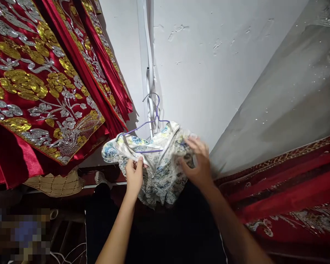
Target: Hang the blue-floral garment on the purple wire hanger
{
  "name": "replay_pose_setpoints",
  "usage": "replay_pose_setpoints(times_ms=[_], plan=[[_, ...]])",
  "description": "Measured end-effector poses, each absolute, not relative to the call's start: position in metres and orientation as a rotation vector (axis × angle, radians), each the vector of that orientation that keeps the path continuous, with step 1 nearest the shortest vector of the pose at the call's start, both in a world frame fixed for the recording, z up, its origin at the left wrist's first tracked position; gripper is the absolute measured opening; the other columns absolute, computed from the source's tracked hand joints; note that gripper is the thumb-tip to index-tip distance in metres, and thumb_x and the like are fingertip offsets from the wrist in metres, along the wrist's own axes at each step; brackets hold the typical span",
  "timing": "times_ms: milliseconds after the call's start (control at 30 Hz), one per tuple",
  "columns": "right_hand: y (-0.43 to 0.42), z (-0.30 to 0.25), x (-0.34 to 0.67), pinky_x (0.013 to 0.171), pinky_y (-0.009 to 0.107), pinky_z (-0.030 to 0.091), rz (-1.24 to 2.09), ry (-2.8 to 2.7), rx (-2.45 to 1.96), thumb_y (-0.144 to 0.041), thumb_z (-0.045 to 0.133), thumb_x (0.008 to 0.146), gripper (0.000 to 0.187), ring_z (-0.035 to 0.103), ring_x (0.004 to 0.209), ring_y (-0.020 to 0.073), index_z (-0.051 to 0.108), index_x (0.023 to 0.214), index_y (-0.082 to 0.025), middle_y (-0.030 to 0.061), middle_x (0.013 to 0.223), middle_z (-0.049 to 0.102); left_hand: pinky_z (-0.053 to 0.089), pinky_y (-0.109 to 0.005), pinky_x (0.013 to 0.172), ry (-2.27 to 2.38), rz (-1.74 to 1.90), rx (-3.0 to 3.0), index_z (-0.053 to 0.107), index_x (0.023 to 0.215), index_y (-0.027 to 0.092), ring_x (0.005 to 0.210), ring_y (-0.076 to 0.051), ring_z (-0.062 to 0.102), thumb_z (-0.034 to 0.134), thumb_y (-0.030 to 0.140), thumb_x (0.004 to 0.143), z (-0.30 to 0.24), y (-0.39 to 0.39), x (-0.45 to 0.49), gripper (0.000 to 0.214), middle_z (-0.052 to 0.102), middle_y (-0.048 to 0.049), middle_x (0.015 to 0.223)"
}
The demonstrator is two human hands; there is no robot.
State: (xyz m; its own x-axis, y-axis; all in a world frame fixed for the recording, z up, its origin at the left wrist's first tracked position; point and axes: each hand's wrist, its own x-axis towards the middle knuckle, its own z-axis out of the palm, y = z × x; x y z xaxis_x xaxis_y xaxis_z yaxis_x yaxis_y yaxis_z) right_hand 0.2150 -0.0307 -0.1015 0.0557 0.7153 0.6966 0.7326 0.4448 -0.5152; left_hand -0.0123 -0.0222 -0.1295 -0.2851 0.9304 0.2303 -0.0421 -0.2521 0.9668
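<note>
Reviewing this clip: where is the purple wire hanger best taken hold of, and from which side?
Probably the bare neck under its hook, from above. The purple wire hanger has its arms and lower bar partly inside the white-and-blue floral garment, which the left hand pinches and the right hand touches; the hook end stands clear of cloth and hands.

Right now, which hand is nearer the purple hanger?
Left. The left hand pinches the floral garment just under the purple hanger; the right hand is on the cloth farther right, clear of the wire.
</note>
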Motion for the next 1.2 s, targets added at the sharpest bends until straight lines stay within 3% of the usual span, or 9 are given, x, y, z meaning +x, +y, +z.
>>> replay_pose_setpoints(times_ms=[67,133,300,433,533,833,1033,1133,1200], plan=[[-0.034,-0.133,0.189,0.093,0.043,0.048,0.282,-1.425,-1.305,-0.047,0.050,0.095,0.031,0.061,0.105,0.0289,0.063,0.104,-0.020,0.0114,0.106,0.068,0.045,-0.027,0.064,1.167,1.672,1.136,0.055,0.081,0.021,0.062,-0.015,0.057,0.064,0.034,0.090,-0.133,-0.029,-0.006,0.018,0.057,0.0018,0.066],[-0.029,-0.167,0.160,0.075,0.036,0.048,0.718,-1.418,-1.436,-0.057,0.038,0.098,0.046,0.064,0.080,0.0244,0.062,0.084,-0.020,0.0083,0.082,0.068,0.043,-0.025,0.060,1.142,1.703,1.095,0.055,0.083,0.022,0.059,-0.013,0.053,0.067,0.032,0.088,-0.135,-0.038,-0.003,0.016,0.055,0.0028,0.067],[0.001,-0.216,0.117,0.068,0.031,0.039,0.964,-1.435,-1.545,-0.063,0.047,0.091,0.051,0.059,0.069,0.0224,0.055,0.064,-0.021,0.0055,0.066,0.062,0.044,-0.025,0.058,1.128,1.607,1.084,0.063,0.089,0.023,0.062,-0.014,0.051,0.072,0.034,0.084,-0.129,-0.059,-0.012,0.015,0.058,0.0007,0.076],[-0.004,-0.230,0.112,0.065,0.029,0.037,1.007,-1.378,-1.522,-0.057,0.048,0.089,0.046,0.054,0.064,0.0195,0.050,0.061,-0.022,0.0025,0.060,0.056,0.047,-0.025,0.068,0.933,1.592,0.886,0.065,0.096,0.022,0.077,-0.015,0.055,0.076,0.030,0.080,-0.129,-0.071,-0.019,0.021,0.061,-0.0033,0.090],[-0.031,-0.241,0.114,0.060,0.029,0.037,1.055,-1.309,-1.496,-0.064,0.041,0.089,0.049,0.048,0.057,0.0173,0.043,0.062,-0.023,-0.0010,0.055,0.048,0.048,-0.028,0.075,0.603,1.589,0.509,0.060,0.091,0.022,0.079,-0.015,0.054,0.071,0.029,0.078,-0.132,-0.076,-0.017,0.019,0.053,-0.0024,0.085],[-0.060,-0.238,0.121,0.056,0.029,0.040,1.192,-1.239,-1.371,-0.068,0.056,0.084,0.054,0.049,0.052,0.0156,0.046,0.058,-0.022,0.0016,0.053,0.054,0.039,-0.025,0.061,0.191,1.402,0.180,0.036,0.073,0.020,0.059,-0.010,0.035,0.061,0.011,0.068,-0.138,-0.078,0.001,0.027,0.026,0.0033,0.070],[-0.066,-0.233,0.114,0.053,0.028,0.040,1.269,-1.169,-1.267,-0.071,0.056,0.084,0.053,0.047,0.053,0.0140,0.051,0.067,-0.021,0.0004,0.059,0.054,0.038,-0.022,0.059,0.363,1.392,0.241,0.040,0.073,0.020,0.060,-0.010,0.040,0.064,0.013,0.067,-0.174,-0.074,-0.014,0.026,0.033,0.0032,0.069],[-0.066,-0.231,0.111,0.052,0.027,0.038,1.298,-1.139,-1.223,-0.068,0.058,0.084,0.049,0.046,0.053,0.0129,0.054,0.073,-0.021,0.0007,0.065,0.056,0.036,-0.022,0.055,0.651,1.206,0.393,0.051,0.074,0.018,0.058,-0.010,0.044,0.071,0.028,0.073,-0.200,-0.073,-0.021,0.022,0.047,0.0011,0.068],[-0.065,-0.227,0.109,0.051,0.027,0.039,1.349,-1.143,-1.181,-0.066,0.060,0.084,0.047,0.045,0.052,0.0128,0.054,0.073,-0.021,-0.0003,0.063,0.054,0.034,-0.021,0.051,0.827,1.020,0.483,0.059,0.075,0.015,0.057,-0.011,0.048,0.074,0.045,0.077,-0.214,-0.073,-0.019,0.033,0.056,-0.0027,0.069]])
